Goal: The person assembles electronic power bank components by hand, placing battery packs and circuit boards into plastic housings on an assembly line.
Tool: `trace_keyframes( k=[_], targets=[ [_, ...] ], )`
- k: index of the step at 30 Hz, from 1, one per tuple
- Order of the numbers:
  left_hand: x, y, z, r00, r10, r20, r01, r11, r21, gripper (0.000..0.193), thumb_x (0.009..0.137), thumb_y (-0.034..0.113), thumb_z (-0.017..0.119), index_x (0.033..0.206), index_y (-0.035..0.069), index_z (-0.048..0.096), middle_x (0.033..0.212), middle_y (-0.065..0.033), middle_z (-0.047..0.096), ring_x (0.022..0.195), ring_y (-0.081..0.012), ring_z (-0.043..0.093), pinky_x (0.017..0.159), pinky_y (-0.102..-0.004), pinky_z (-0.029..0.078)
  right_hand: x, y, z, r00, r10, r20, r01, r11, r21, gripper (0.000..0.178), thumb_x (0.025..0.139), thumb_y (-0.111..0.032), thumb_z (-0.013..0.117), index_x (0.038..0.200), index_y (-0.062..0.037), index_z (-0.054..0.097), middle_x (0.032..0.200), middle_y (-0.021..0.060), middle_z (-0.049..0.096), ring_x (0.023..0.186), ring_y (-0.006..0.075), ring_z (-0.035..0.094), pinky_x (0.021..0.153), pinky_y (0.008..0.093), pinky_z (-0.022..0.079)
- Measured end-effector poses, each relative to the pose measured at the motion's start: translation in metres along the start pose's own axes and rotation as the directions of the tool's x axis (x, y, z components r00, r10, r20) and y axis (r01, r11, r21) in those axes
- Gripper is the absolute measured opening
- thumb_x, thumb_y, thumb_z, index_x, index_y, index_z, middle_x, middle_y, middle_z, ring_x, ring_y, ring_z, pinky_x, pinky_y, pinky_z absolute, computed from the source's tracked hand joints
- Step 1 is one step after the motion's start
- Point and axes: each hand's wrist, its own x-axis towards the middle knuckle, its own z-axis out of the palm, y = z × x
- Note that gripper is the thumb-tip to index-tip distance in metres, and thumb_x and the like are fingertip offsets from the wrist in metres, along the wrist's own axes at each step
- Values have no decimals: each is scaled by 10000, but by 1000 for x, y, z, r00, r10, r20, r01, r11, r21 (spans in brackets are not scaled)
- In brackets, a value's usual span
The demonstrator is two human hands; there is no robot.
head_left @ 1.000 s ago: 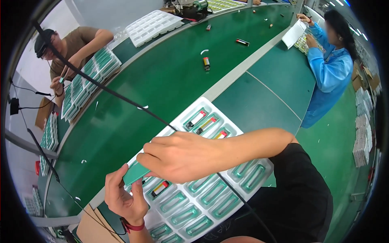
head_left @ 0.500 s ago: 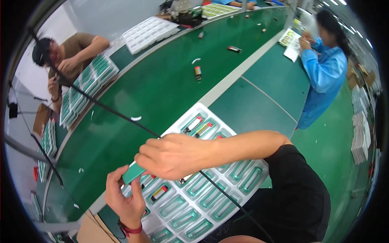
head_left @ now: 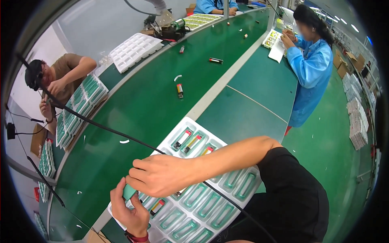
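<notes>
A small green plastic case [head_left: 129, 192] is pinched between the thumb and fingers of my left hand [head_left: 133, 214], over the tray's left edge. My right hand [head_left: 160, 177] reaches across from the right, closed, with its curled fingers at the case's upper end; its fingertips are hidden. Under both hands lies a white moulded tray [head_left: 187, 121] with green cases in its pockets. Some pockets show battery-like parts with red ends, such as a yellow-and-black one [head_left: 193, 143], a white one [head_left: 182, 138] and another near my left hand [head_left: 157, 207].
A green conveyor belt [head_left: 133, 105] runs past, carrying loose parts [head_left: 180, 91] and white scraps. Across it, a person [head_left: 67, 77] works by stacked trays [head_left: 81, 106]. A person in blue [head_left: 312, 73] works at the right. A black cable [head_left: 109, 128] crosses the view.
The view has shifted, moving the background left and the tray slightly down. Both hands remain together at the case, which looks tilted differently and more covered by my right hand.
</notes>
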Motion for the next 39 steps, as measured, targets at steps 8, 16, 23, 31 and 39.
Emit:
trace_keyframes(
  k=[8, 16, 23, 31, 39],
  targets=[
    [-6, -11, -18, 992, -72, -99, 57, 987, -149, 442, 732, -101, 632, 1164, -32, 569, 1048, -180, 651, 931, -293, 644, 806, -334, 514, 13, 10, 0, 986, 2, -169, 36, 974, 225, 368, 658, -80, 641, 1000, 54, 606, 827, 86, 550, 761, 205, 549, 582, 287, 478],
    [-7, -15, 3, 985, 118, -129, -143, 969, -201, 521, 653, -133, 652, 1161, -36, 594, 1081, -177, 663, 967, -283, 647, 829, -314, 520, -3, -13, -13, 942, -128, -311, 168, 980, 103, 442, 643, -42, 707, 1073, -48, 606, 996, 117, 612, 716, 195, 516, 531, 287, 429],
    [-12, -1, 1, 993, 114, -14, -114, 968, -222, 723, 601, -148, 610, 1304, -63, 464, 1102, -176, 660, 968, -287, 647, 815, -325, 524, -8, -36, -8, 896, -74, -437, 166, 970, 175, 388, 704, -86, 675, 1081, -138, 598, 978, 99, 578, 696, 170, 503, 499, 246, 381],
    [-10, -2, 0, 985, 168, 28, -155, 955, -254, 666, 588, -114, 628, 1243, -79, 516, 1030, -166, 679, 853, -272, 668, 718, -307, 537, -8, -36, -7, 878, -129, -461, 232, 957, 175, 403, 770, -140, 635, 1165, -173, 562, 997, 105, 567, 707, 170, 497, 524, 262, 379],
    [1, 0, -19, 952, 302, 48, -298, 952, -75, 556, 653, -13, 701, 1194, -44, 581, 1040, -181, 648, 869, -269, 656, 720, -308, 541, 3, -29, -21, 953, 150, -263, -28, 908, 417, 375, 763, -100, 672, 1126, -98, 575, 984, 132, 590, 716, 230, 564, 553, 309, 441]
  ],
)
